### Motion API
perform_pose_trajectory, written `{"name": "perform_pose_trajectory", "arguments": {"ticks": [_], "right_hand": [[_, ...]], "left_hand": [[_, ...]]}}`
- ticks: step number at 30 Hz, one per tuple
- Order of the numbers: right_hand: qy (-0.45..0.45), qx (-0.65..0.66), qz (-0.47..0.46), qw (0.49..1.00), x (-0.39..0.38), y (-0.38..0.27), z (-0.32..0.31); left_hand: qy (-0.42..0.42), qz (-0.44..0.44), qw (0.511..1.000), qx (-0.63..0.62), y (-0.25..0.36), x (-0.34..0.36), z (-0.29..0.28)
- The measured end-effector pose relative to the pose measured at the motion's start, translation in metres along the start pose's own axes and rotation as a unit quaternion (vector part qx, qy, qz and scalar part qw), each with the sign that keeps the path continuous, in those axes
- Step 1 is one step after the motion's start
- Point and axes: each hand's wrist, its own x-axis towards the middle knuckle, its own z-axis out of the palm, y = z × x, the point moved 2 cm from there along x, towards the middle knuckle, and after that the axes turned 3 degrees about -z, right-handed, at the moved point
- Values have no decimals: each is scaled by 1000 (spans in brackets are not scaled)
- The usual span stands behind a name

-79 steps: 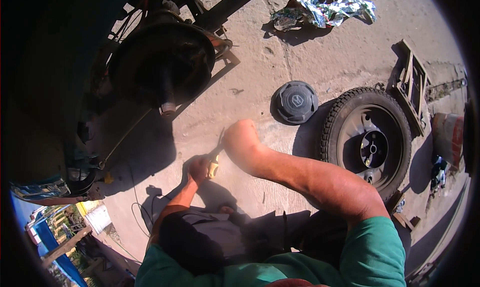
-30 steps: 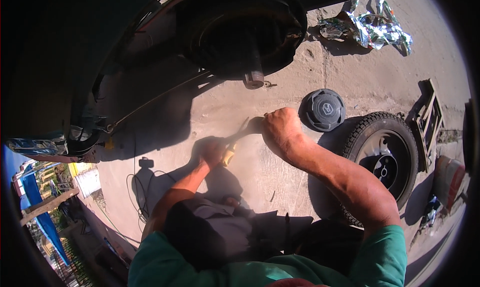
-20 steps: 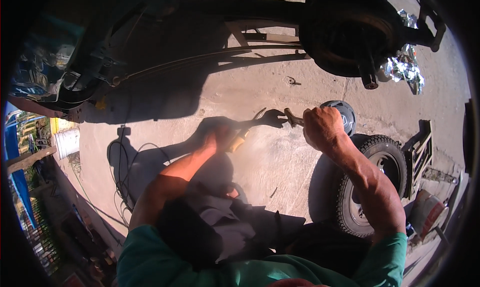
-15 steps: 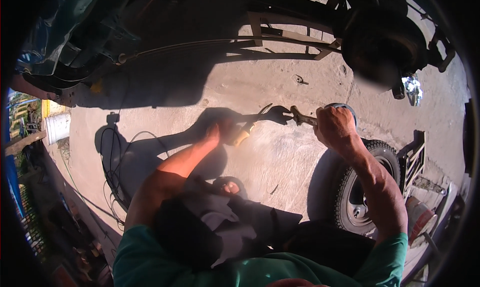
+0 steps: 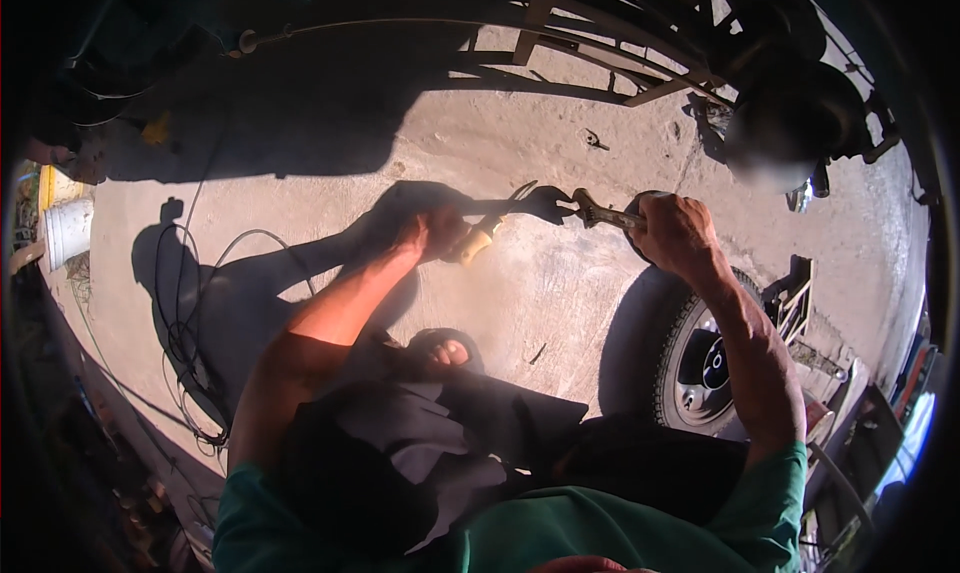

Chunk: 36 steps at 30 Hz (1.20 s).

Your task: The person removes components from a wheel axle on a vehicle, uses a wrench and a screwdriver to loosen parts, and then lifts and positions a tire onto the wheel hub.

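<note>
My right hand (image 5: pixel 680 231) is closed round the handle of a metal wrench (image 5: pixel 605 214), its jaw end pointing left. My left hand (image 5: pixel 437 231), partly in shade, is closed at the near end of a dark bar-shaped tool (image 5: pixel 515 207) with a wide forked end. That forked end appears beside the wrench's jaw; whether they touch, I cannot tell. Just right of my left hand is a tool with a yellow handle (image 5: pixel 478 245) and a thin curved metal end; whether it lies on the ground is unclear.
A wheel with a tyre (image 5: pixel 690 373) lies near my right forearm. Cables (image 5: pixel 185 353) coil at the left. A metal frame (image 5: pixel 580 48) and a dark round part (image 5: pixel 800 123) stand ahead. A small metal piece (image 5: pixel 597 141) lies on the concrete. A white bucket (image 5: pixel 68 231) stands far left.
The view has shifted, so the ground and the wheel sit higher in it. Both hands keep their grips, with the two tools still end to end in view.
</note>
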Motion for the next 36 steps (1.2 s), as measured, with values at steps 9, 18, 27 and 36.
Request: {"name": "perform_pose_trajectory", "arguments": {"ticks": [9,18,27,36], "right_hand": [[-3,1,3,1000,-3,-9,-13],[16,-26,-8,1000,0,-17,-1],[51,-18,-23,998,-10,-9,12],[52,-17,-33,998,-7,-12,8]], "left_hand": [[45,61,973,219,24,-14,4],[146,95,968,179,-15,0,15],[6,128,992,13,39,-26,-15],[0,16,973,-229,-19,-2,-17]]}}
